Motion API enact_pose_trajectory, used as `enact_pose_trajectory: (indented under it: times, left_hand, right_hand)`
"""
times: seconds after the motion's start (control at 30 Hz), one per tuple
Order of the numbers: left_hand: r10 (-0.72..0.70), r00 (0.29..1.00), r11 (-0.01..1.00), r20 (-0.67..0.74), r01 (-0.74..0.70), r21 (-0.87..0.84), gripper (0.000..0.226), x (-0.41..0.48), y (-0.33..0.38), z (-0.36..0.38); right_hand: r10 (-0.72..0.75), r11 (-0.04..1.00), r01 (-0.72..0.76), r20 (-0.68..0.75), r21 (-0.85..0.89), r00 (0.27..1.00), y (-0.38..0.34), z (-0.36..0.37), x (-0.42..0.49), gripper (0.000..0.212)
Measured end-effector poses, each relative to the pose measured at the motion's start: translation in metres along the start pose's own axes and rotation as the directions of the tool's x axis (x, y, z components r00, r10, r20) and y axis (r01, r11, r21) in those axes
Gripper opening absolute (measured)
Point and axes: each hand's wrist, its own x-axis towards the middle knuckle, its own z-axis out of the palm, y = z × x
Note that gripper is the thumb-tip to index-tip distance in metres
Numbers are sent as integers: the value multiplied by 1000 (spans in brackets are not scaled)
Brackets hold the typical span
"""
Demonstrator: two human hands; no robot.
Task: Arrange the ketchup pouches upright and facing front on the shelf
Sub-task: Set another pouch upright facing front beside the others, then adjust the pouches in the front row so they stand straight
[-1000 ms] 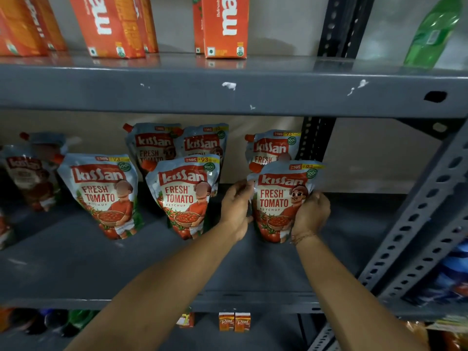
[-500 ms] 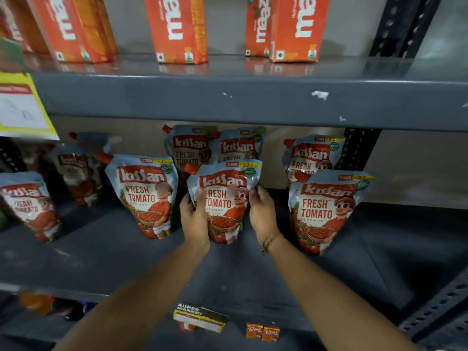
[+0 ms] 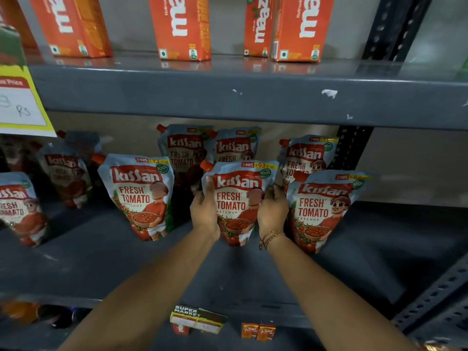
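Note:
Several Kissan ketchup pouches stand on the grey middle shelf (image 3: 106, 264), labels to the front. My left hand (image 3: 204, 210) and my right hand (image 3: 272, 211) grip the two sides of the middle front pouch (image 3: 236, 198), which stands upright. To its right stands another front pouch (image 3: 321, 211), to its left a front pouch (image 3: 141, 196). Three more pouches stand behind: one (image 3: 183, 150), one (image 3: 236, 145) and one (image 3: 307, 154). Further pouches at the far left, such as the pouch (image 3: 17, 206), are blurred.
Orange juice cartons (image 3: 182, 26) line the upper shelf (image 3: 253, 95). A yellow price card (image 3: 22, 102) hangs at the left. A supermarket tag (image 3: 197, 321) and small cartons (image 3: 258, 331) sit below the shelf edge. A perforated metal upright (image 3: 435, 300) runs at the right.
Both hands left the right front pouch and moved left to grip the middle front pouch. The view shifted left with them.

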Motion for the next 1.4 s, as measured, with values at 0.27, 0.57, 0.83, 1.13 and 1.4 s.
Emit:
enact_pose_trajectory:
  times: [0.27, 0.57, 0.83, 1.13, 1.4]
  left_hand:
    - [-19, 995, 998, -95, 24, 56, 55, -2, -2, 2]
    - [-106, 992, 983, -67, 114, 142, 73, -8, 3, -6]
    - [-127, 713, 980, -690, 198, 24, 64, 6, 3, -69]
    - [173, 934, 961, -314, -90, 263, 80, 76, 64, -145]
    - [37, 997, 963, 61, -52, 265, 54, 90, 75, -165]
  right_hand:
    - [-65, 989, 56, -63, -134, 996, 0, -1, -1, 29]
    - [68, 989, -78, -83, -127, 994, -3, 3, -19, 31]
    - [84, 993, -76, 76, -95, 994, 40, 32, -95, 21]
    - [104, 994, -113, 484, -11, 869, 9, 154, -98, 34]
    - [187, 941, -220, 145, 256, 972, 7, 173, -89, 24]
